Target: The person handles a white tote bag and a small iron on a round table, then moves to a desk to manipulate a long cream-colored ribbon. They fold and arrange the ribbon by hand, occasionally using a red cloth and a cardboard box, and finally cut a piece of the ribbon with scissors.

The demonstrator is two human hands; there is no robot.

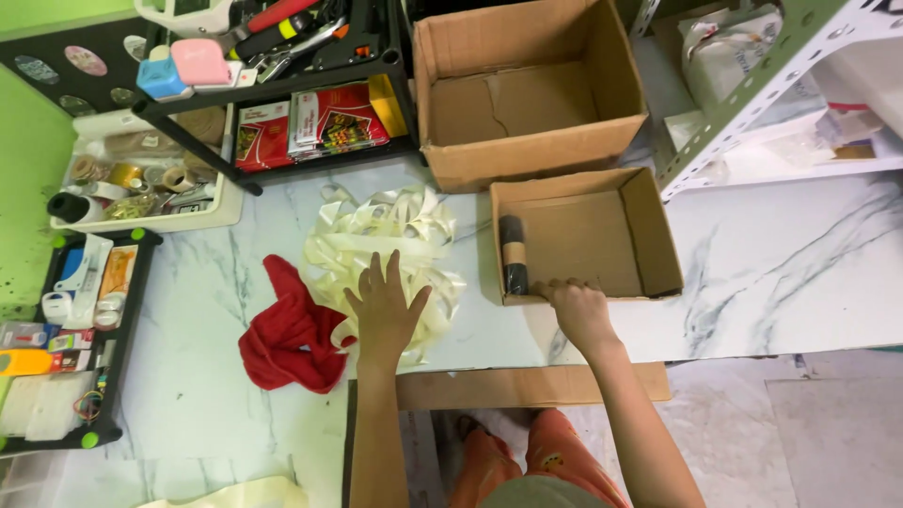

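Two bare hands are seen over a white marble table (800, 273). The left hand (384, 310) is laid flat with its fingers spread, pressed on a loose pile of cream ribbon (381, 235). Nothing is gripped by it. The right hand (576, 310) is curled over the near wall of a small cardboard box (649, 235), at about 3 o'clock from the left hand. That wall is pinched at its edge. A black roll (514, 254) is stood inside the small box, against its left wall. A red cloth (287, 339) is crumpled at 9 o'clock from the left hand, touching the ribbon. A bigger open cardboard box (527, 94) is placed at 12 o'clock from the small one, just beside it. A white tray of tape rolls (132, 188) is set at 10 o'clock, well apart.
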